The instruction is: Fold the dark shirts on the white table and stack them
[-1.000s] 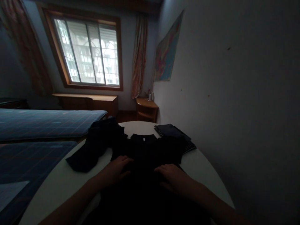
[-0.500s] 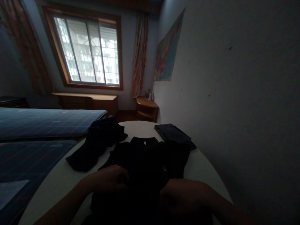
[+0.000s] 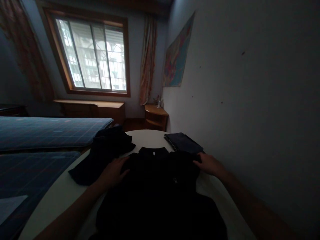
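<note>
A black shirt (image 3: 160,186) lies spread on a round white table (image 3: 62,196), collar away from me. My left hand (image 3: 113,171) rests on its left shoulder area, fingers stretched toward the collar. At the shirt's right shoulder edge my right hand (image 3: 208,164) has its fingers closed on the fabric. The room is dim, so folds in the cloth are hard to make out.
A second dark garment (image 3: 100,155) lies crumpled at the table's left. A folded dark item (image 3: 183,142) sits at the far right by the wall. Blue plaid beds (image 3: 47,131) stand to the left; a window (image 3: 91,55) and a corner shelf (image 3: 156,115) lie beyond.
Both hands were close together near the shirt's middle, then drew back toward me as fists. Now they have spread apart to the left and right shoulders.
</note>
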Action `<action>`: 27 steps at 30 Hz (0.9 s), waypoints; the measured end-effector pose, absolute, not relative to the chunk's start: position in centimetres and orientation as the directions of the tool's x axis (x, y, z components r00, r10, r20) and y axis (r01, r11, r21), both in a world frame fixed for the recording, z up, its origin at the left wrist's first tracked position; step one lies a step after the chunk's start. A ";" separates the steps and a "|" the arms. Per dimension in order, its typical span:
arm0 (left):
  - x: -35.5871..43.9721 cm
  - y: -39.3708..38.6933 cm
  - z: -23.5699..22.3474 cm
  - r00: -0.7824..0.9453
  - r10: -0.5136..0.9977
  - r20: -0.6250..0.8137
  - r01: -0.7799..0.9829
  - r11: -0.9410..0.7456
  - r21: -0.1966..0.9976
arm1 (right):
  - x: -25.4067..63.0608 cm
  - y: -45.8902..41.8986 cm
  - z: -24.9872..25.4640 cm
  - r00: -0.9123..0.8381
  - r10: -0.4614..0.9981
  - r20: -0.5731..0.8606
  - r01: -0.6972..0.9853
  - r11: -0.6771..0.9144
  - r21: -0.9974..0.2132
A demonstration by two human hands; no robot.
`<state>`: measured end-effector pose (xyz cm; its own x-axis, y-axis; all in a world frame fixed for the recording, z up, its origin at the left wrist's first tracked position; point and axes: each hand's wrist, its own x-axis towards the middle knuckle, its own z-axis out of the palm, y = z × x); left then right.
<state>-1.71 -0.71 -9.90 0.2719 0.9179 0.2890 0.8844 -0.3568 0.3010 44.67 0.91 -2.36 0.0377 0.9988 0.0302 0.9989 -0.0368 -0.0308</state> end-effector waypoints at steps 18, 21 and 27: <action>-1.5 -1.0 -7.4 0.035 0.955 0.294 0.903 -0.156 0.399 | 45.2 1.3 2.0 -0.170 0.968 0.186 0.947 0.213 -0.242; -2.1 -0.9 -7.1 -0.034 0.921 0.389 0.898 -0.142 0.415 | 46.6 2.0 1.8 -0.136 0.985 0.108 0.985 0.146 -0.088; -2.1 -1.4 -5.9 -0.194 0.913 0.359 0.861 -0.017 0.508 | 47.4 2.3 0.7 -0.014 1.000 -0.016 0.989 0.016 0.145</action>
<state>-2.10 -1.40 -5.88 -0.1943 0.9130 0.3587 0.8609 -0.0165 0.5085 47.41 2.27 0.74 -0.0135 0.9998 -0.0163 0.9893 0.0158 0.1450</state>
